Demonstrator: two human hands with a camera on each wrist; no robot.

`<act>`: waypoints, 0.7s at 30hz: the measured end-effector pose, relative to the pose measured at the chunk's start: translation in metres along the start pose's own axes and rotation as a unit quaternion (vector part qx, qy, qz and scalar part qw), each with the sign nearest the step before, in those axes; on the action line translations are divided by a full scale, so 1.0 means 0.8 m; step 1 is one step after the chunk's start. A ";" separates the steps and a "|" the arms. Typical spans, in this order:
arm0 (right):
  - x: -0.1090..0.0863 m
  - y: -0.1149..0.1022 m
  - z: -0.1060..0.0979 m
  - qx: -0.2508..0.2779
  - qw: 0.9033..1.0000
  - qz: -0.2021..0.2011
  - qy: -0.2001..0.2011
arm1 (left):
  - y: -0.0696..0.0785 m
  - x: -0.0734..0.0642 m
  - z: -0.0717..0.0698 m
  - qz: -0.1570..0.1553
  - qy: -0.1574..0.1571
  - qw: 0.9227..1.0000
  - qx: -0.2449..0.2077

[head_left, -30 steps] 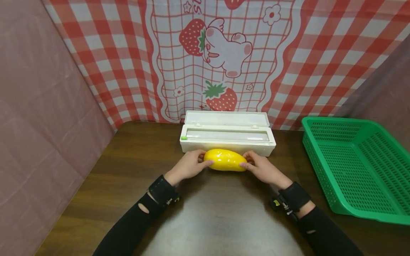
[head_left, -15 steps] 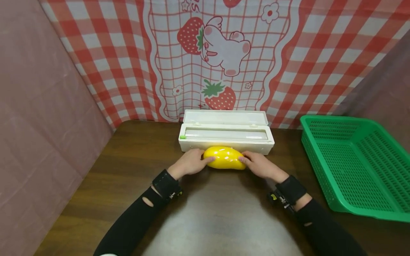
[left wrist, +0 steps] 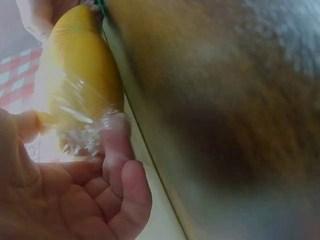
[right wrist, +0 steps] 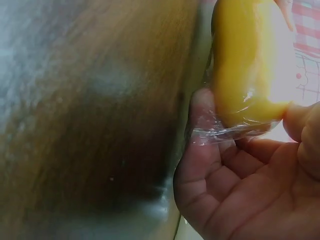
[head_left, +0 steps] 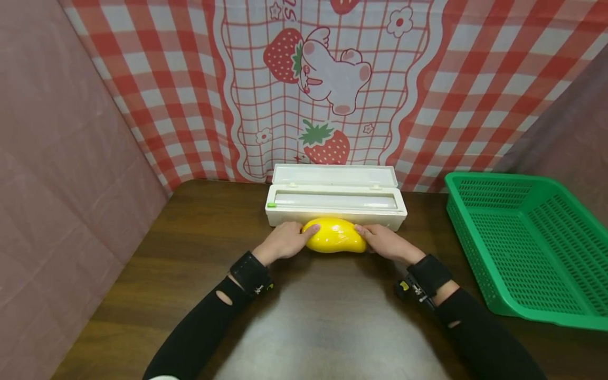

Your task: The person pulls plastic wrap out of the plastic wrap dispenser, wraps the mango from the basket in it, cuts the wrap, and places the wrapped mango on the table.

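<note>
A glossy yellow mango [head_left: 334,236] is held level between both hands, just in front of a white cling film dispenser [head_left: 336,217]. My left hand [head_left: 284,241] grips its left end, thumb on top. At the other end my right hand [head_left: 387,243] grips it the same way. Clear cling film [left wrist: 82,135] covers the mango and bunches up at the left fingers in the left wrist view. In the right wrist view, more film [right wrist: 215,134] gathers across the right fingers beneath the fruit. The film's ends are hard to see from the head.
The dispenser's clear lid [head_left: 334,175] stands raised at the back, near the checked cloth [head_left: 180,105]. A green plastic basket [head_left: 494,295] sits at the right on the brown wooden table [head_left: 313,316].
The mango has turned in the hands, so its curved outline now shows. Both thumbs have moved a little farther up over it. The dispenser and basket stay put.
</note>
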State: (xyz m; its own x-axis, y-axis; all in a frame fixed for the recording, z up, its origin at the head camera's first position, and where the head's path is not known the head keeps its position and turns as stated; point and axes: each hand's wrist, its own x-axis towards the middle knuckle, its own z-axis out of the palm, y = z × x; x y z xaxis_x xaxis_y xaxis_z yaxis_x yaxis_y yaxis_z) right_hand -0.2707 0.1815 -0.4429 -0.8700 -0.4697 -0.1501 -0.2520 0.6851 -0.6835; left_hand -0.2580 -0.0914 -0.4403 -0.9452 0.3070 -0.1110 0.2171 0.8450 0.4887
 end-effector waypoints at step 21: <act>0.000 0.000 0.012 0.018 0.996 0.056 0.069 | 0.009 0.012 0.006 -0.045 -0.014 0.997 0.062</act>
State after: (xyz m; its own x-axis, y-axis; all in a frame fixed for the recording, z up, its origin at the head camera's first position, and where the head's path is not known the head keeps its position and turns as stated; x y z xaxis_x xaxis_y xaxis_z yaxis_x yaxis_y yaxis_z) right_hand -0.2664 0.1762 -0.4501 -0.9421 -0.3097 -0.1288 -0.1378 0.7074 -0.6933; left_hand -0.2641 -0.0807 -0.4423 -0.9556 0.2377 -0.1742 0.1613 0.9166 0.3659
